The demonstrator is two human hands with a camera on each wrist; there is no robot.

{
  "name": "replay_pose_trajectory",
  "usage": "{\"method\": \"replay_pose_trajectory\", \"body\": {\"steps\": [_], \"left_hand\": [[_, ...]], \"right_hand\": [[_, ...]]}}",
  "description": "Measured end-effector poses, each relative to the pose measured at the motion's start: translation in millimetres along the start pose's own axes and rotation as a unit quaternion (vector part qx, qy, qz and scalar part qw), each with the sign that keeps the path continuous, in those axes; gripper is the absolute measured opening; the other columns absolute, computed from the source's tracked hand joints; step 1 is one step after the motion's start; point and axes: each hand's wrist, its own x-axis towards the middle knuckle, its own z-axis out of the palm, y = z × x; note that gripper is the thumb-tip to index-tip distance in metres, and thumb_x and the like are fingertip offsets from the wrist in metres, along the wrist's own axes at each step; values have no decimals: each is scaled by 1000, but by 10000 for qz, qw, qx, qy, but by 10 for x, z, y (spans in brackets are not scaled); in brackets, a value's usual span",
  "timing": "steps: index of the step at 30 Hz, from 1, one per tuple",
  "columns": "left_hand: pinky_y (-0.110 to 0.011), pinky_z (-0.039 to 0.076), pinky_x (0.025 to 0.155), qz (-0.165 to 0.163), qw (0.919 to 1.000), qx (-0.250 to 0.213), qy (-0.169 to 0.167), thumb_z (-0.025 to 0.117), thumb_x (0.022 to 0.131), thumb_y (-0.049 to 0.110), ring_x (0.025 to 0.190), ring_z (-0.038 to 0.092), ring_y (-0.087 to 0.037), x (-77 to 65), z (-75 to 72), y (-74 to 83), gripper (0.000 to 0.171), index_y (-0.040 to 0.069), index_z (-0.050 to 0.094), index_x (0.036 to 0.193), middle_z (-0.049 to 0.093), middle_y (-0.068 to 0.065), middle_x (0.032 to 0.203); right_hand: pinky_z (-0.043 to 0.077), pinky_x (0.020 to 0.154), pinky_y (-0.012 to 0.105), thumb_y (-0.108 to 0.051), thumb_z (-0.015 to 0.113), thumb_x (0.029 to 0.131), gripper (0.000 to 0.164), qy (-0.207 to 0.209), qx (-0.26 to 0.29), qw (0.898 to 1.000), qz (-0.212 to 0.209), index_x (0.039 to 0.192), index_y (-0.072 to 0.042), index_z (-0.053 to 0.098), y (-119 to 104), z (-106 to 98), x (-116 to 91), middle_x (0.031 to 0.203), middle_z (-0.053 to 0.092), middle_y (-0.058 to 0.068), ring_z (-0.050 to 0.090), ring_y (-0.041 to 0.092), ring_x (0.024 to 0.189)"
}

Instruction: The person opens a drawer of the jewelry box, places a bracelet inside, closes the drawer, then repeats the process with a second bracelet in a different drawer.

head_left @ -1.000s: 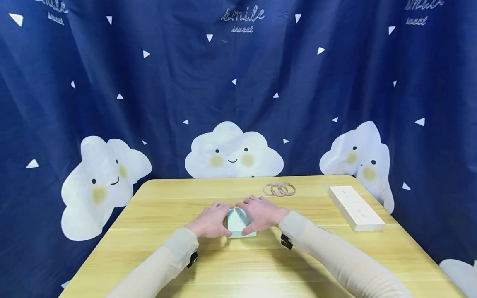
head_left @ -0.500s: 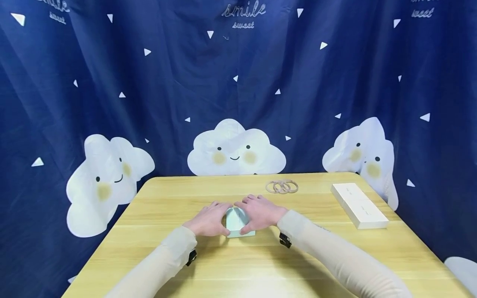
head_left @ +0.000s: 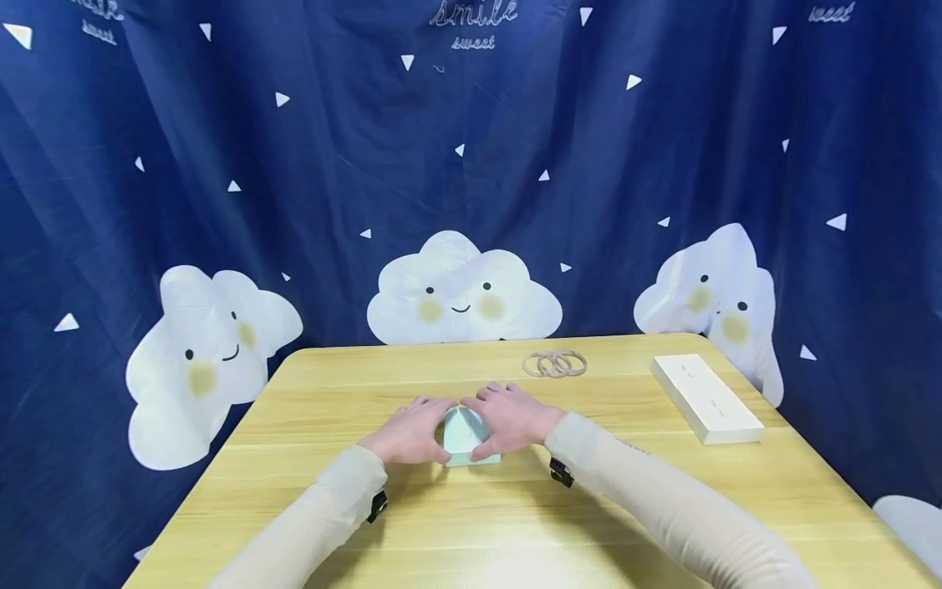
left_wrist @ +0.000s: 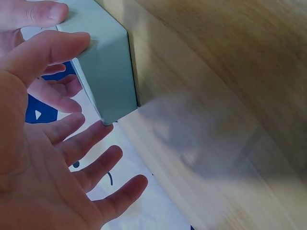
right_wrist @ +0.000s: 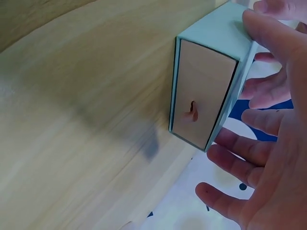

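Observation:
A small mint-green drawer box [head_left: 464, 432] stands on the table between both hands. In the right wrist view its end shows a pale pinkish drawer front [right_wrist: 201, 81] with a small ribbon pull [right_wrist: 193, 112]. My left hand [head_left: 412, 433] holds the box at its left end, thumb on the near edge and fingertips at the far side. At the other end my right hand [head_left: 513, 420] grips it the same way, thumb in front. The two hands' fingertips nearly meet behind the box. The left wrist view shows a plain green end [left_wrist: 108, 72].
Several pinkish rings [head_left: 554, 364] lie overlapping near the table's back edge. A long white box [head_left: 706, 397] lies at the right side of the wooden table [head_left: 331, 376]. Behind hangs a dark blue curtain [head_left: 331, 164] with clouds.
The head view has tilted and shifted slightly. Both hands keep the same hold, and the box stays in the same place on the table.

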Motion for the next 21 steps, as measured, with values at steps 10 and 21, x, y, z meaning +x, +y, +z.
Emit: {"method": "replay_pose_trajectory", "body": {"steps": [10, 21], "left_hand": [[-55, 38, 105, -16, 10000, 50, -84, 86, 74, 29, 129, 46, -26, 15, -10, -27, 87, 11, 46, 150, 56, -4, 144], [-54, 40, 105, -17, 9998, 127, -132, 86, 74, 28, 127, 47, -26, 29, -30, -5, 87, 11, 46, 150, 56, -4, 144]], "right_hand": [[45, 97, 46, -66, 76, 76, 97, -113, 390, 9992, 39, 154, -21, 41, 81, -19, -52, 143, 57, 4, 50, 24, 128], [44, 97, 45, -59, 81, 75, 97, -112, 733, 9972, 99, 155, -22, 40, 108, -22, -117, 143, 59, 1, 52, 20, 121]]}}
